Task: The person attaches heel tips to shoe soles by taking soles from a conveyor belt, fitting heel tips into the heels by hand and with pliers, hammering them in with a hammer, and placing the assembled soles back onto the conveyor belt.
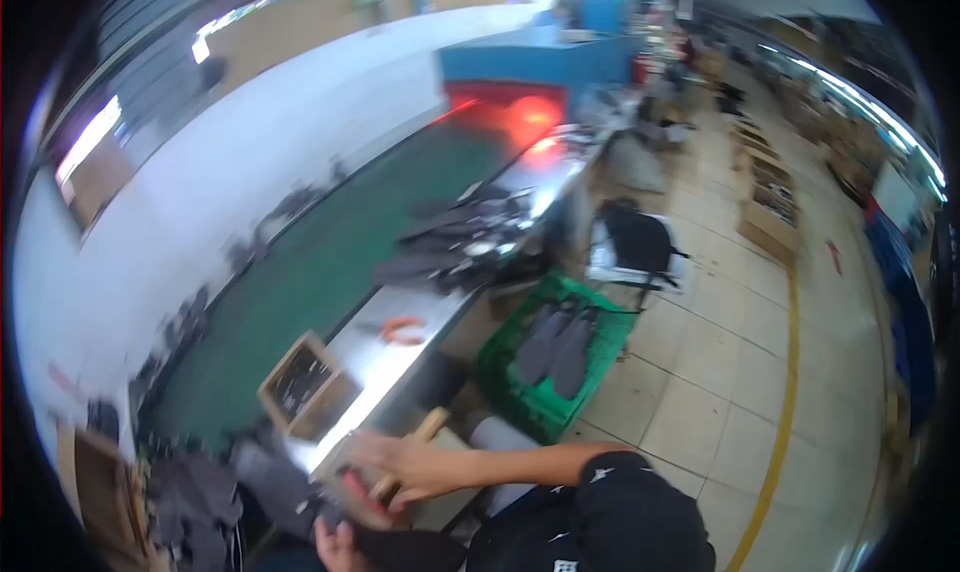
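Observation:
My right hand (415, 464) is closed around a stick-like wooden handle (432, 425), which shows on both sides of the fingers. Just beside it is a red item (354, 486), too blurred to name. Low in the view, my left hand (338, 545) has its fingers curled at the end of a dark grey shoe-like piece (280, 487). That piece lies at the edge of the metal bench (372, 367). Motion blur hides where the fingers meet it. Orange-handled pliers (402, 331) lie further along the bench.
A wooden box (300, 384) of small dark parts stands beside a green conveyor belt (330, 262). Several grey pieces (450, 234) are piled on the bench. A green crate (548, 412) holds more, near a black-covered stool (640, 240). Cartons (770, 202) line the tiled aisle.

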A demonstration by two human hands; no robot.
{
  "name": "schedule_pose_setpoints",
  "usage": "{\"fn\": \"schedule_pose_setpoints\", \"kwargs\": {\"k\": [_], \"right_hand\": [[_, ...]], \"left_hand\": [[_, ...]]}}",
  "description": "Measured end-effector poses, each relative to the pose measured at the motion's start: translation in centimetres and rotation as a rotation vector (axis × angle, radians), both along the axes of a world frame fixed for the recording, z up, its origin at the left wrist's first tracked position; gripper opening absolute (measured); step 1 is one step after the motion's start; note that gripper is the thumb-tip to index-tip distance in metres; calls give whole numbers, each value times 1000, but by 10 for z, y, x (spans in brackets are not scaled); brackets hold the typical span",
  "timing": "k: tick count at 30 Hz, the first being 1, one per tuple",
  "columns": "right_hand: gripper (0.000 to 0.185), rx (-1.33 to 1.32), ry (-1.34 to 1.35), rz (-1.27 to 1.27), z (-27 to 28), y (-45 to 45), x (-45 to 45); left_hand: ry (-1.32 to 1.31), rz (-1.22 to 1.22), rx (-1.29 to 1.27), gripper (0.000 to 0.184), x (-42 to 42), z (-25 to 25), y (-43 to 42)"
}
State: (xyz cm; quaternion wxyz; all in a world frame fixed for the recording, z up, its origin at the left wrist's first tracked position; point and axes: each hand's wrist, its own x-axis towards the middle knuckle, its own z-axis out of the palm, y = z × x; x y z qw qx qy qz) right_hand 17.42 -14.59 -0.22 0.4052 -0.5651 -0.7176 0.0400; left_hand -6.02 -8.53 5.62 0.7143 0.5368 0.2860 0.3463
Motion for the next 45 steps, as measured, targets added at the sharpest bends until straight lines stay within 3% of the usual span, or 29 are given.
{"fn": "schedule_pose_setpoints", "kwargs": {"k": [1,2,4,5,6,8,9,11,13,14,16,17,20,23,25,28,31,34,39,45], "right_hand": [[93,-383,-163,75,3,-18,5],[70,-200,-208,30,-31,-31,2],[50,-501,-105,-79,6,-75,18],[52,-457,-91,-292,-39,-85,36],[37,-457,30,-425,1,-97,43],[38,-363,154,-495,-19,-126,65],[39,-241,228,-498,-33,-143,75],[32,-196,287,-622,-51,-179,80],[17,-258,988,-711,-35,-192,61],[17,-267,1091,-772,-46,-203,60],[22,-284,1305,-902,-70,-218,63],[23,-339,1235,-926,-83,-222,67],[28,-465,1113,-975,-112,-223,72],[30,-514,1086,-961,-108,-210,73],[31,-538,971,-946,-99,-198,80],[27,-320,710,-835,-112,-176,89],[22,-293,882,-695,-88,-140,98],[19,-278,1092,-493,-20,-99,97],[27,-187,1188,-178,65,-44,79],[28,-143,1184,126,125,-32,26]], "left_hand": [[-92,-55,-29,43,3,-3,-8],[-57,7,-20,46,3,-12,-15],[29,36,10,52,16,3,-24],[78,117,59,48,27,0,-20],[258,124,230,58,33,-2,-10],[343,152,363,60,65,-39,18],[975,253,756,58,79,-31,18],[1087,510,1044,55,91,-38,23],[1091,507,1078,61,96,-26,39],[1086,500,1105,65,98,-18,44],[946,453,1180,49,118,11,83],[868,489,1204,34,138,13,113],[819,319,1394,21,188,-17,214],[974,-97,1326,15,217,-36,263],[924,-69,1318,15,224,-35,264],[815,-49,1370,15,218,-29,265],[627,73,1285,15,213,-20,260],[601,142,706,18,202,22,220],[254,150,1187,15,154,83,102],[217,268,1569,32,93,114,11]]}}
